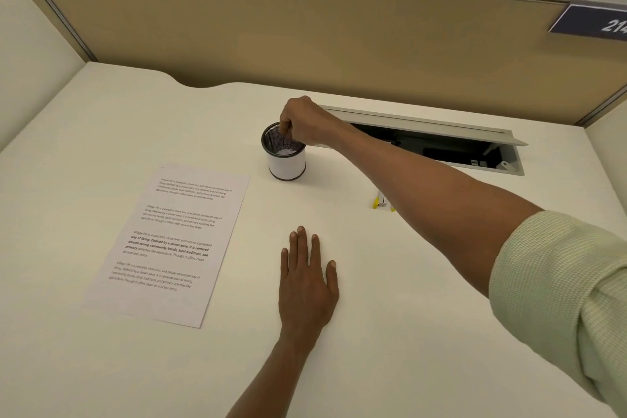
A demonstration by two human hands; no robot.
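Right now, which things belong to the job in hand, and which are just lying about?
In the job: right hand, mesh pen cup it reaches into.
Lying about: printed sheet, small yellow item, open cable hatch, left hand flat on desk.

Cream tabletop (424,282); bore a printed sheet (169,244) at left, a mesh pen cup (286,159) beyond it, a small yellow item (381,202) at right, the left hand (307,278) flat
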